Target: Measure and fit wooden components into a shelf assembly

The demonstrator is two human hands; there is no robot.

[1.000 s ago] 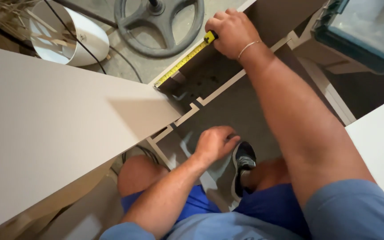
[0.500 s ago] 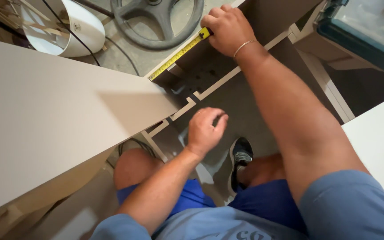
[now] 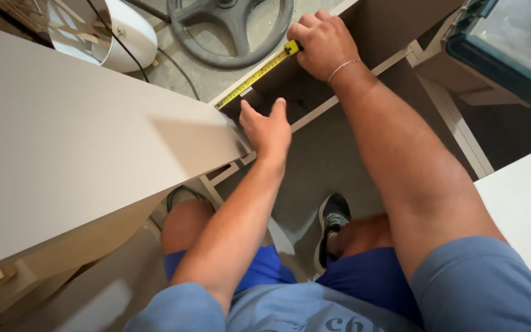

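Two hands are at work on a measurement. The right hand [image 3: 322,43], at about twelve o'clock, has its grip clamped on the case end of a yellow tape measure [image 3: 259,74], whose blade runs down toward ten o'clock along the edge of a dark panel [image 3: 314,154]. The left hand [image 3: 268,126], near the centre, is spread with fingers apart and empty, hovering just beside the blade's far end, where the tape meets the corner of a large pale board [image 3: 75,141] that fills the nine o'clock side.

The step in hand looks like sizing the gap between the board's corner and the panel's end. The next move would seem to call for pinning the blade's tip flat and keeping the tape taut and straight.

A teal-rimmed bin [image 3: 511,49] at two o'clock has a translucent lid; its contents cannot be made out. A white bucket [image 3: 127,34] at eleven o'clock appears to hold thin wooden strips.
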